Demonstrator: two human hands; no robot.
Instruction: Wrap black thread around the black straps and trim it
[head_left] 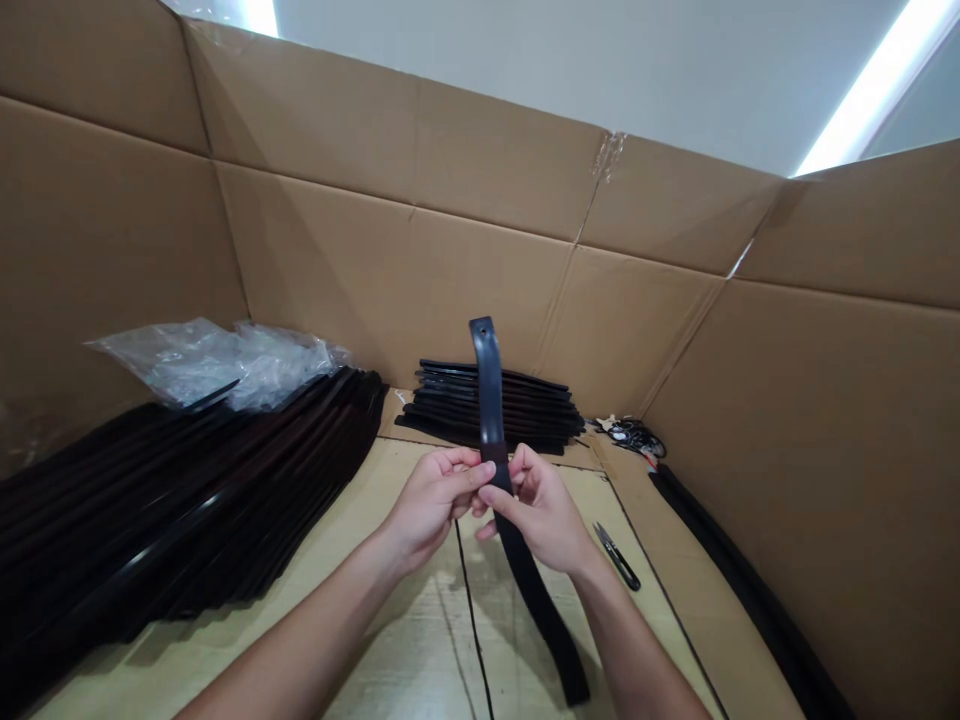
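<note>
My left hand [435, 505] and my right hand [534, 508] meet at the middle of a black leather belt strap [489, 395], pinching it between fingers and thumbs. The strap stands upright above my hands, its punched tip curling at the top. Its lower length hangs down and rests on the tabletop near the front. A pair of black-handled thread snips [618, 557] lies to the right of my right hand, not touching it.
A large pile of black belts [172, 500] fills the left side, with a smaller stack [487, 405] behind my hands. Plastic bags [225, 365] lie at back left. Cardboard walls [390, 260] surround the pale work surface, and a black strip [750, 590] runs along the right wall.
</note>
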